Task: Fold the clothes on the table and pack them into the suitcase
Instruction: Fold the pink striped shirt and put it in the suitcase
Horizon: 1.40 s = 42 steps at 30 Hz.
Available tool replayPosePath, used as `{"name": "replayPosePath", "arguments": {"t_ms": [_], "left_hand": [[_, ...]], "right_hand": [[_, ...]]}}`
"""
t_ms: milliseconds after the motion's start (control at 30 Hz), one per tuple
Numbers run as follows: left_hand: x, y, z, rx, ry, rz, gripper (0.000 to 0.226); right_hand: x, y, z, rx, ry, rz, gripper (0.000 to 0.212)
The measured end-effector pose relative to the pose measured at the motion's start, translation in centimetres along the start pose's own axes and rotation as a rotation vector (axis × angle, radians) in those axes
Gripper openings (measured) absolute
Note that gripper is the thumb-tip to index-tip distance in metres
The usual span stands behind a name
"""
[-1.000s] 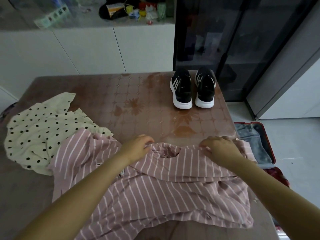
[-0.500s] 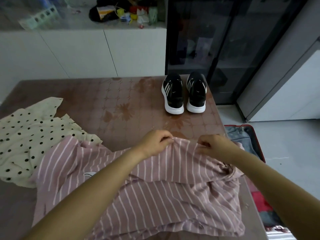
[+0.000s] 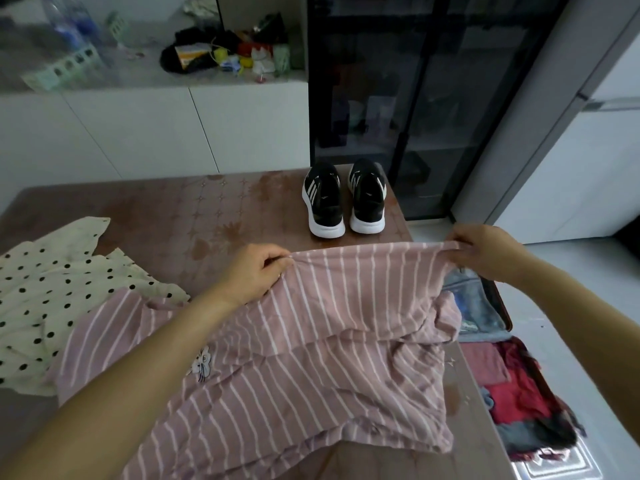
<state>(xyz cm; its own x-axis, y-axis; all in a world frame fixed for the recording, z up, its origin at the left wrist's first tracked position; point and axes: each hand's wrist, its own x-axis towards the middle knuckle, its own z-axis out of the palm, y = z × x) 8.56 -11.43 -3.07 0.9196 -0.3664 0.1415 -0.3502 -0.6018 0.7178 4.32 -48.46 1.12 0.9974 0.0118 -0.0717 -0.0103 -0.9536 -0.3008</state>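
Note:
A pink shirt with thin white stripes is partly lifted off the brown table. My left hand pinches its upper edge on the left. My right hand grips the same edge on the right, so the cloth is stretched taut between them. The shirt's lower part still lies crumpled on the table. A cream blouse with black dots lies at the left, partly under the striped shirt. The open suitcase sits on the floor at the right with folded red, grey and blue clothes inside.
A pair of black sneakers with white soles stands at the table's far right corner. Behind the table are white cabinets with clutter on top and a dark glass-door cabinet. Pale floor lies to the right.
Both hands have raised the striped shirt's upper edge off the table and moved apart, pulling it taut. The right hand has shifted out past the table's right edge.

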Motion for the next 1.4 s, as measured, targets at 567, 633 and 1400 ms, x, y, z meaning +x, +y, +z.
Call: {"name": "replayPosePath", "arguments": {"t_ms": [567,633,1400], "left_hand": [[-2.9,0.8,-2.3,0.184,-0.165,0.045,0.030],[-3.1,-0.2,-2.0,0.267,-0.184,0.056,0.022],[-4.4,1.9,-8.3,-0.409,-0.163,-0.266,0.015]], "right_hand": [[-4.9,-2.4,-7.2,0.608,0.582,0.035,0.010],[-5.3,-2.7,-7.7,0.570,0.550,0.004,0.019],[-7.2,-3.0,-13.3,1.037,0.063,-0.040,0.049]]}}
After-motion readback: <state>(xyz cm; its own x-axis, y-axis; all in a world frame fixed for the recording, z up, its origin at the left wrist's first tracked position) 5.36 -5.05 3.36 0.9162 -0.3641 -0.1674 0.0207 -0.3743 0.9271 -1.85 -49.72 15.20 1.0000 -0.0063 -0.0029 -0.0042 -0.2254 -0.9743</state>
